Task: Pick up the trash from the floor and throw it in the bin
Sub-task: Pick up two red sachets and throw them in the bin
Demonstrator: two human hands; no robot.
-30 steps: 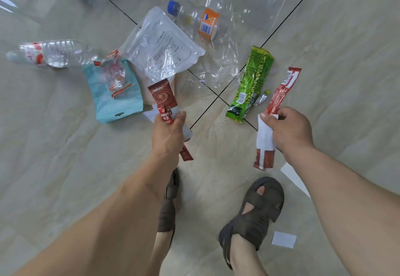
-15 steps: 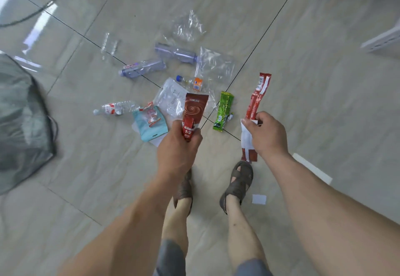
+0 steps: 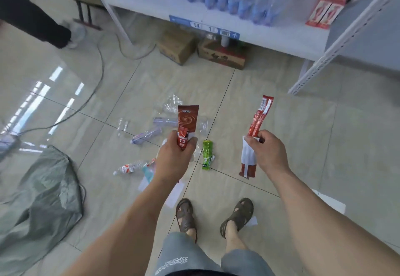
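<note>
My left hand (image 3: 174,160) grips a brown-red sachet (image 3: 187,124) that stands upright above the fist. My right hand (image 3: 267,152) holds a long red wrapper (image 3: 259,116) together with a white-and-red wrapper (image 3: 247,163) that hangs below it. Both hands are raised well above the floor. On the tiles beneath lie a green wrapper (image 3: 207,154), several clear plastic bottles (image 3: 146,135), a labelled bottle (image 3: 129,168), clear plastic bags (image 3: 171,105) and a teal packet (image 3: 148,173) partly hidden by my left arm. A grey bin bag (image 3: 41,198) sits on the floor at the left.
A white shelf rack (image 3: 216,20) with rows of bottles stands ahead, cardboard boxes (image 3: 220,54) under it. A cable (image 3: 95,74) runs across the floor at the left. Another person's leg (image 3: 36,19) is at the top left. My sandalled feet (image 3: 214,215) stand below the trash.
I have stood up from the floor; both hands rose with their wrappers. The view lifted, so the shelf rack, boxes and another person's leg have come into sight.
</note>
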